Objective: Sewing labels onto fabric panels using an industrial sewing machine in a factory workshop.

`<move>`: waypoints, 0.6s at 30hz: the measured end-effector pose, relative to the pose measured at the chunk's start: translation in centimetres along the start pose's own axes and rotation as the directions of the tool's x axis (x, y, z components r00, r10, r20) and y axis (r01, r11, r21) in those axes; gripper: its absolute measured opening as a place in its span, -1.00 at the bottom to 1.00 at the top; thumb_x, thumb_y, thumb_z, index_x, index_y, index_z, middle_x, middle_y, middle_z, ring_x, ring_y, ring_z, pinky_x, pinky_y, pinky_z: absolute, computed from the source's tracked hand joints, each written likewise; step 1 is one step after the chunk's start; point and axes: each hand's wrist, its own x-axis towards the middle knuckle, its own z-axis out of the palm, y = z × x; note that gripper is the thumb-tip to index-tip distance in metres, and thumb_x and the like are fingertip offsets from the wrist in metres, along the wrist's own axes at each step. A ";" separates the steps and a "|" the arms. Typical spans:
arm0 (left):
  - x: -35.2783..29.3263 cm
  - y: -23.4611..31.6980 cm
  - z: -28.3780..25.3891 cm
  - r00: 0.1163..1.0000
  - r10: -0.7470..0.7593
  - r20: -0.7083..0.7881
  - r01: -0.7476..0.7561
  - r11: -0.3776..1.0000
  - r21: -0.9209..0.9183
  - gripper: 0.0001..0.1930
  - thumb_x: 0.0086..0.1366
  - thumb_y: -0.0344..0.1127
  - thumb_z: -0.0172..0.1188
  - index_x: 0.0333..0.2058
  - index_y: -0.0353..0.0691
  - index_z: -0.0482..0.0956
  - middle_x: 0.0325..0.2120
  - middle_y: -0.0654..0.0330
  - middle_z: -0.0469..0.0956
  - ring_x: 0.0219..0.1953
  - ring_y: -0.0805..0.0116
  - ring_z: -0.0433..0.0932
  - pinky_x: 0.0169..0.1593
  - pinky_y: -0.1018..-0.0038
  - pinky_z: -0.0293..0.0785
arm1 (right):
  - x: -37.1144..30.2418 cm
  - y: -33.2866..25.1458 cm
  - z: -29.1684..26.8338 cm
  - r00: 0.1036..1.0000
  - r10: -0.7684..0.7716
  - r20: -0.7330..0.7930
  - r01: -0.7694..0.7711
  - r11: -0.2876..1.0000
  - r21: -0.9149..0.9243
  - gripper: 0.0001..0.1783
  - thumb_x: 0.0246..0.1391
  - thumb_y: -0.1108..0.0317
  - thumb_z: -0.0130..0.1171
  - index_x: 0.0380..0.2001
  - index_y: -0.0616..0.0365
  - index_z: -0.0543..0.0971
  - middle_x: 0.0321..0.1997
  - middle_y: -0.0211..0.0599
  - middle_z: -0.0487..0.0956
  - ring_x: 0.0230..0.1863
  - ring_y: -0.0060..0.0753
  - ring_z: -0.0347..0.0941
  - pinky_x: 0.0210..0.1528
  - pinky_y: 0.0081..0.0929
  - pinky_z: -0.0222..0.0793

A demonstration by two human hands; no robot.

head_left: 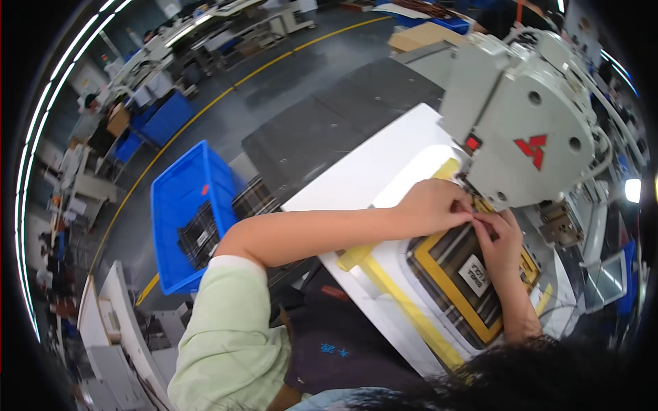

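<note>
My left hand (pixel 432 207) reaches in from the left, its thumb and fingers pinched together beside the sewing machine head (pixel 528 123). Close against it, my right hand (pixel 502 246) is also pinched, the fingertips of both hands meeting. Whatever they pinch is too small to make out. Below them lies a dark plaid fabric piece (pixel 449 282) with a white label (pixel 474 275), set within a yellow frame (pixel 439 277). My right wrist crosses the frame's right side and hides part of it. The needle area is mostly hidden by my hands.
Yellow tape strips (pixel 411 312) run along the white tabletop (pixel 370 171). On the left a blue bin (pixel 161 226) holds plaid fabric pieces (pixel 200 236). A dark table extension (pixel 336 123) lies beyond the tabletop. A screen (pixel 606 281) stands at the right.
</note>
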 end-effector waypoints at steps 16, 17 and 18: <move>0.4 -0.9 0.1 1.000 0.000 0.025 0.001 1.000 -0.027 -0.81 0.16 -0.25 0.25 -0.34 -0.24 0.65 -0.46 0.17 0.56 -0.49 0.30 0.54 -0.34 0.48 0.47 | 1.3 0.8 -0.1 0.987 0.114 0.112 -0.129 0.982 0.135 -0.88 -0.06 0.41 0.32 -0.40 0.18 0.66 -0.41 -0.33 0.48 -0.52 -0.48 0.42 -0.43 -0.56 0.34; 0.4 -1.1 0.1 1.000 0.001 0.027 -0.001 1.000 -0.030 -0.81 0.16 -0.25 0.25 -0.34 -0.24 0.65 -0.46 0.17 0.56 -0.49 0.30 0.54 -0.34 0.48 0.47 | 1.3 0.8 -0.1 0.987 0.117 0.111 -0.131 0.982 0.133 -0.88 -0.06 0.41 0.32 -0.40 0.18 0.66 -0.41 -0.33 0.48 -0.52 -0.48 0.42 -0.43 -0.56 0.34; 0.3 -1.2 0.1 1.000 0.006 0.017 -0.006 1.000 -0.016 -0.83 0.16 -0.28 0.25 -0.33 -0.24 0.65 -0.45 0.17 0.56 -0.48 0.33 0.52 -0.36 0.49 0.44 | 1.3 0.7 0.0 0.984 0.127 0.128 -0.142 0.983 0.117 -0.88 -0.06 0.40 0.33 -0.39 0.16 0.66 -0.41 -0.32 0.48 -0.52 -0.47 0.42 -0.43 -0.54 0.35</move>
